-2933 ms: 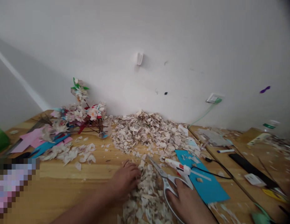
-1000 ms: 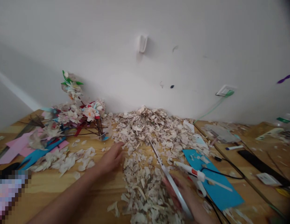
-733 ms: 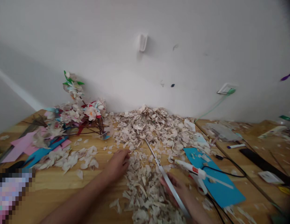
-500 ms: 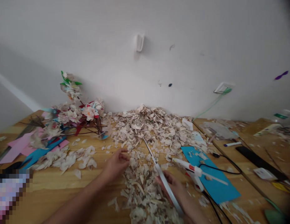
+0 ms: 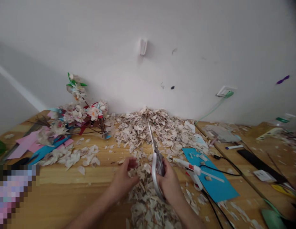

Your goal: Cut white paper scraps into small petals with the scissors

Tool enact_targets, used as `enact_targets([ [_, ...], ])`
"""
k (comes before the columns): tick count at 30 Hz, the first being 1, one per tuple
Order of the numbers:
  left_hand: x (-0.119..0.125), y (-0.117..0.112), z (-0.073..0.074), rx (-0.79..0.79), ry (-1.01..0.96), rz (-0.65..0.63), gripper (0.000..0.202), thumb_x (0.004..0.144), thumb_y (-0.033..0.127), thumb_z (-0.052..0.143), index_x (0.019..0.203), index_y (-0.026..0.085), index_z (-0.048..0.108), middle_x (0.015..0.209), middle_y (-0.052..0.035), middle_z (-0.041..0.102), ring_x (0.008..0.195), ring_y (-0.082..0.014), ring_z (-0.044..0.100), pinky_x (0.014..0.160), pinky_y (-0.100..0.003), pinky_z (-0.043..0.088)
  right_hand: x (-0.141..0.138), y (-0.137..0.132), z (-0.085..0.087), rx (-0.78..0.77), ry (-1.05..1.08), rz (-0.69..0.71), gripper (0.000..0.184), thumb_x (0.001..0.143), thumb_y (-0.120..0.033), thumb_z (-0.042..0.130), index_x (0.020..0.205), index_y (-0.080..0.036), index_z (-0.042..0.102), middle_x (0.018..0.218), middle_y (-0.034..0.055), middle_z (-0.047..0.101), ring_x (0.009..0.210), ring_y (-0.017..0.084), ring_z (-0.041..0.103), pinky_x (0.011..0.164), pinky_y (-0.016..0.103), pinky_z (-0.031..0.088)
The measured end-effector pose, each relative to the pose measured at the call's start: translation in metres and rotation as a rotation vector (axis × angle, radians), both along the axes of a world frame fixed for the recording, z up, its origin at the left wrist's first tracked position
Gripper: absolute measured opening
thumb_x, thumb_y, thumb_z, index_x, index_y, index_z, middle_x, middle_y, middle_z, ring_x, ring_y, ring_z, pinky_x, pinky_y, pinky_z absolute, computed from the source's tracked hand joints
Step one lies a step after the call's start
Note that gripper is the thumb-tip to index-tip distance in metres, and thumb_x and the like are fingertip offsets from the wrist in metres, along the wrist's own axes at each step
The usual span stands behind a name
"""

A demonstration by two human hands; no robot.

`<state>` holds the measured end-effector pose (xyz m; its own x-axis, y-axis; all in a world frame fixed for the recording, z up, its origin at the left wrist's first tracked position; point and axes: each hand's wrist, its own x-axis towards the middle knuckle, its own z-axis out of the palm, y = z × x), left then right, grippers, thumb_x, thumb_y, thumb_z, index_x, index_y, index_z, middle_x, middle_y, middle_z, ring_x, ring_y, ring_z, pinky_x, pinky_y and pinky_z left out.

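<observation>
My right hand [image 5: 170,186] grips white-handled scissors [image 5: 154,152], blades closed and pointing up and away over a heap of pale dried husk scraps [image 5: 157,130]. My left hand [image 5: 125,178] sits just left of it, fingers pinched together over the nearer scraps [image 5: 148,208]; what it pinches is too small to tell. Both hands hover above the wooden table [image 5: 66,187], close together.
A white glue gun [image 5: 189,167] lies on a blue sheet [image 5: 209,178] to the right, its black cable trailing. Handmade flowers [image 5: 83,113], pink and blue paper [image 5: 30,143] and cut petals [image 5: 71,157] lie left. A marker [image 5: 232,147] and black strip [image 5: 257,163] lie far right.
My right hand lifted the scissors from lying flat and brought them upright toward the middle. My left hand drew back from the heap and pinched its fingers together near the scissors.
</observation>
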<state>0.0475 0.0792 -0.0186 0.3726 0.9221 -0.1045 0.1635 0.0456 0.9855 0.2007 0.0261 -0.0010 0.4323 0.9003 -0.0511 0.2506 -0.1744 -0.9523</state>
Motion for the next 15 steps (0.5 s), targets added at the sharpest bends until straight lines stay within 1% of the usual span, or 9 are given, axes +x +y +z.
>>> enact_targets([
  [2, 0.001, -0.005, 0.001, 0.099, 0.052, 0.015, 0.045, 0.056, 0.007, 0.056, 0.099, 0.019, 0.046, 0.103, -0.0082, 0.059, 0.102, -0.0213, 0.053, 0.091, -0.039, 0.036, 0.003, -0.003, 0.005, -0.009, -0.09, -0.027, 0.027, 0.062, -0.028, 0.059, 0.086, -0.02, 0.051, 0.077, 0.0021, 0.064, 0.074, 0.021, 0.06, 0.068, 0.031, 0.046],
  [3, 0.002, -0.007, 0.004, 0.117, 0.045, 0.002, 0.044, 0.058, 0.007, 0.055, 0.099, 0.019, 0.046, 0.105, -0.0083, 0.059, 0.104, -0.0212, 0.052, 0.093, -0.039, 0.035, 0.004, -0.004, 0.007, -0.01, -0.1, -0.02, 0.025, 0.062, -0.028, 0.059, 0.085, -0.021, 0.052, 0.076, 0.0019, 0.064, 0.073, 0.021, 0.06, 0.067, 0.031, 0.046],
  [5, 0.007, -0.012, 0.012, 0.113, -0.016, -0.042, 0.042, 0.061, 0.008, 0.055, 0.1, 0.02, 0.045, 0.104, -0.008, 0.059, 0.103, -0.0206, 0.053, 0.092, -0.037, 0.036, 0.004, -0.005, 0.01, -0.015, -0.035, 0.003, 0.024, 0.058, -0.028, 0.06, 0.08, -0.021, 0.052, 0.07, 0.0006, 0.062, 0.067, 0.02, 0.059, 0.065, 0.031, 0.045],
  [7, 0.012, -0.016, 0.02, 0.074, -0.093, -0.076, 0.039, 0.063, 0.011, 0.056, 0.1, 0.019, 0.045, 0.094, -0.0064, 0.061, 0.095, -0.0193, 0.056, 0.085, -0.035, 0.04, 0.002, -0.005, 0.011, -0.034, 0.104, 0.028, 0.028, 0.052, -0.029, 0.065, 0.075, -0.022, 0.051, 0.065, -0.0011, 0.061, 0.061, 0.019, 0.057, 0.06, 0.03, 0.045],
  [10, 0.015, -0.021, 0.026, 0.008, -0.168, -0.075, 0.035, 0.064, 0.015, 0.058, 0.096, 0.018, 0.046, 0.072, 0.0002, 0.058, 0.072, -0.0148, 0.057, 0.071, -0.029, 0.043, -0.001, -0.006, 0.013, -0.06, 0.272, 0.064, 0.03, 0.045, -0.027, 0.07, 0.069, -0.024, 0.052, 0.058, -0.0034, 0.06, 0.054, 0.018, 0.055, 0.051, 0.027, 0.044],
  [12, 0.014, -0.023, 0.026, -0.03, -0.195, -0.061, 0.032, 0.063, 0.016, 0.059, 0.093, 0.018, 0.047, 0.064, 0.0037, 0.054, 0.062, -0.0114, 0.053, 0.063, -0.025, 0.041, -0.002, -0.007, 0.014, -0.061, 0.294, 0.073, 0.027, 0.046, -0.026, 0.07, 0.066, -0.024, 0.053, 0.058, -0.0034, 0.061, 0.054, 0.017, 0.056, 0.051, 0.027, 0.044],
  [15, 0.01, -0.025, 0.023, -0.111, -0.239, -0.064, 0.033, 0.059, 0.016, 0.062, 0.089, 0.017, 0.048, 0.058, 0.0064, 0.051, 0.053, -0.0083, 0.047, 0.052, -0.021, 0.035, -0.003, -0.01, 0.013, -0.043, 0.238, 0.074, 0.023, 0.047, -0.027, 0.069, 0.064, -0.023, 0.054, 0.06, -0.0022, 0.064, 0.054, 0.017, 0.058, 0.052, 0.027, 0.046],
])
